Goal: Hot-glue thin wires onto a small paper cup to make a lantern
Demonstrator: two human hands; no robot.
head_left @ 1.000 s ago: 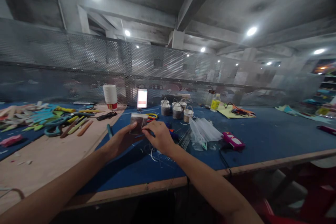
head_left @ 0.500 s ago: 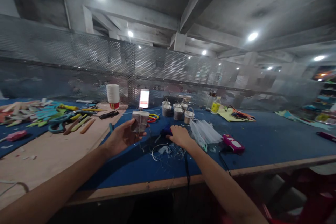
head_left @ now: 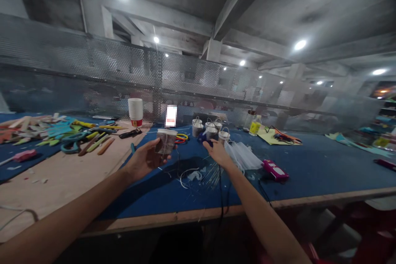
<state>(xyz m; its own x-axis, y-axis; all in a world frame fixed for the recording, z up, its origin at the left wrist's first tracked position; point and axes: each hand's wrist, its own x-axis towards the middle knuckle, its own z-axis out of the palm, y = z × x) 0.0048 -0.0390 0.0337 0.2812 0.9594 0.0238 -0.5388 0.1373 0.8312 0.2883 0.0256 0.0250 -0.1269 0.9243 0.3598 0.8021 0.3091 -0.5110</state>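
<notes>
My left hand (head_left: 145,159) is closed around a small paper cup (head_left: 166,142) with a white rim and a dull brown-grey wrapping, held upright above the blue mat. A dark blue glue gun (head_left: 202,137) with a black cord hanging from it is in my right hand (head_left: 219,152), fingers wrapped round it; much of its body is hidden or dark. Just beyond the right hand stand several similar wrapped cups (head_left: 197,128) with looped wire handles. Below it lie loose thin wires (head_left: 213,177) and a curled white strip (head_left: 185,179).
White stacked paper cups (head_left: 135,109) stand at the back left, near scissors (head_left: 70,143), pens and coloured scraps (head_left: 52,132). Clear plastic bags (head_left: 244,156) and a magenta box (head_left: 276,170) lie right. A yellow-labelled bottle (head_left: 255,126) and a lit phone screen (head_left: 170,115) are behind.
My right hand has moved away from me and slightly right, lifting the glue gun towards the standing cups. The left hand keeps hold of its cup, almost still.
</notes>
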